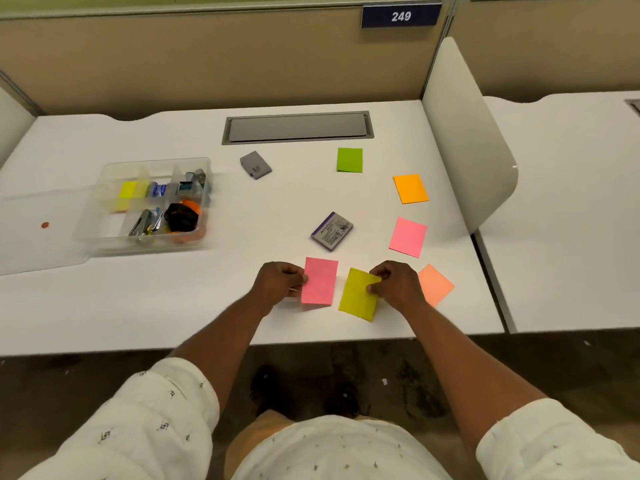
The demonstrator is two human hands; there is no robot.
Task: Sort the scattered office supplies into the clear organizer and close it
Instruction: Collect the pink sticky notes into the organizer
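Here, the left hand point(278, 284) pinches a flat pink paper note point(320, 282), the right hand point(398, 284) a rectangular yellow-green note point(358, 296).

The white worktop point(138, 306) carries a clear organizer point(152, 206) at its left, a grey box point(255, 164) and a purple-edged box point(331, 231) near the middle, and a green note point(349, 160), orange note point(410, 188), pink note point(407, 237) and peach note point(438, 284) along its right.

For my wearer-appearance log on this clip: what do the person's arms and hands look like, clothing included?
The left hand and right hand are bare: no gloves, no watch or ring shows. Forearms are uncovered. The left sleeve and right sleeve are white with small dark printed motifs, rolled up near the elbows.
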